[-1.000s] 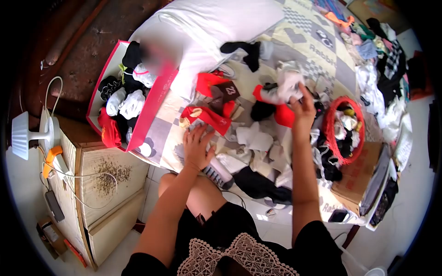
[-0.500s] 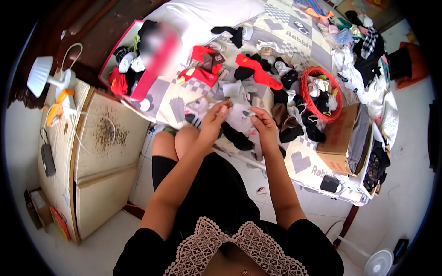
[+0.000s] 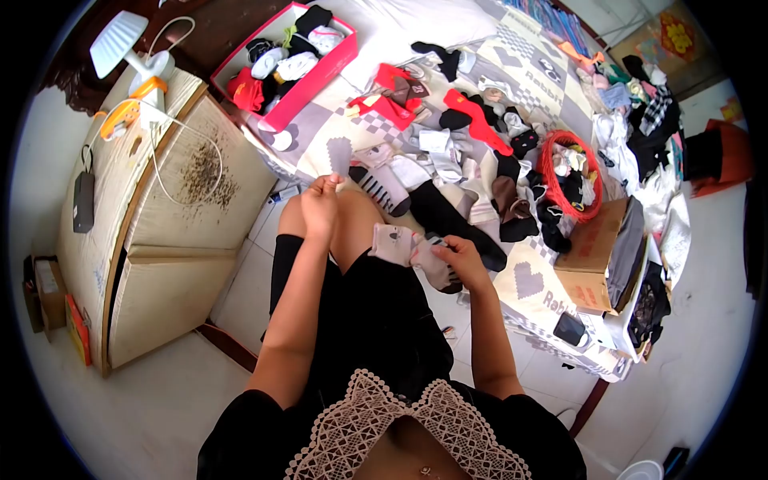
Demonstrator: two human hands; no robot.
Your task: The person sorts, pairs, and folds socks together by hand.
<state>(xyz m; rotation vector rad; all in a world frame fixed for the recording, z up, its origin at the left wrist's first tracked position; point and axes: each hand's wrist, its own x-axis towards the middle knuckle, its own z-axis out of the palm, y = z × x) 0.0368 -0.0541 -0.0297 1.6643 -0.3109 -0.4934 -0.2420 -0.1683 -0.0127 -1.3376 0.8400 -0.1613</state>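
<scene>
Pale socks point(image 3: 392, 244), one basket point(image 3: 553, 187), two hands point(image 3: 320, 205) point(image 3: 464, 262)

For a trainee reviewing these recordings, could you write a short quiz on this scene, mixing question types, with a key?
1. Which hand holds a pale sock?
2. True or false: the pink box has socks in it.
3. Which is nearest the carton?
a) lamp
b) red basket
c) pillow

Key:
1. The right hand.
2. True.
3. b
</scene>
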